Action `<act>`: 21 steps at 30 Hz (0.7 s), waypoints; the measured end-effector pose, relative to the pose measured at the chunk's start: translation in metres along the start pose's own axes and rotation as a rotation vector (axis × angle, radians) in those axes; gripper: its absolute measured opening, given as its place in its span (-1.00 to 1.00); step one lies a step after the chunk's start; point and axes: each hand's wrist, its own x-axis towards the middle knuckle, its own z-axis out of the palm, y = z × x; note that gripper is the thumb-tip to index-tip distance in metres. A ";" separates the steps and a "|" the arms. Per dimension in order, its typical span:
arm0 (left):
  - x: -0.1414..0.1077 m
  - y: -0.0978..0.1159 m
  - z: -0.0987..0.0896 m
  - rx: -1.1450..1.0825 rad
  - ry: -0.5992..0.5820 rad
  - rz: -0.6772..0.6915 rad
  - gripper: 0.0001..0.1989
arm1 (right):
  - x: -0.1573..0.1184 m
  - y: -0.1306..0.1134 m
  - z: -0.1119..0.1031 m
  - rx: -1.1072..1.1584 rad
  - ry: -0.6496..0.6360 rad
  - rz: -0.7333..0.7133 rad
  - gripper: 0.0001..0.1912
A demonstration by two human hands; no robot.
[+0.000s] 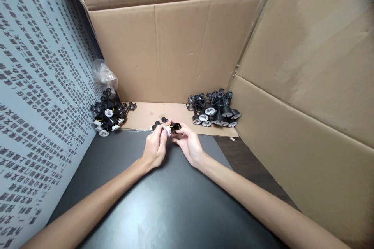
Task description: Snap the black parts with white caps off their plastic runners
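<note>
My left hand (154, 146) pinches a small white plastic piece (168, 130) between thumb and fingers. Around the black hollow base of a miniature lamp post (177, 126) curl the fingers of my right hand (192, 144). Its round opening faces me, and thin yellow wire shows at it. The white piece is close beside this opening; whether they touch I cannot tell. Just behind my left fingers lie black lantern-shaped heads (157, 124), partly hidden by that hand.
A pile of black lamp posts with white undersides (217, 111) lies at the back right. More lamp parts with yellow wires (107, 116) are heaped at the back left, below a clear plastic bag (104, 74). Cardboard walls (175, 54) and a printed panel (37, 85) enclose the dark mat (163, 210).
</note>
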 end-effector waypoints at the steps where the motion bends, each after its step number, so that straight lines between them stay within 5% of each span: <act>1: 0.000 0.000 0.000 -0.005 0.005 -0.003 -0.61 | -0.001 0.000 0.000 -0.015 -0.006 -0.011 -0.73; 21: 0.003 -0.003 0.001 -0.105 0.081 -0.111 -0.64 | 0.007 0.006 -0.009 -0.403 -0.079 -0.309 -0.59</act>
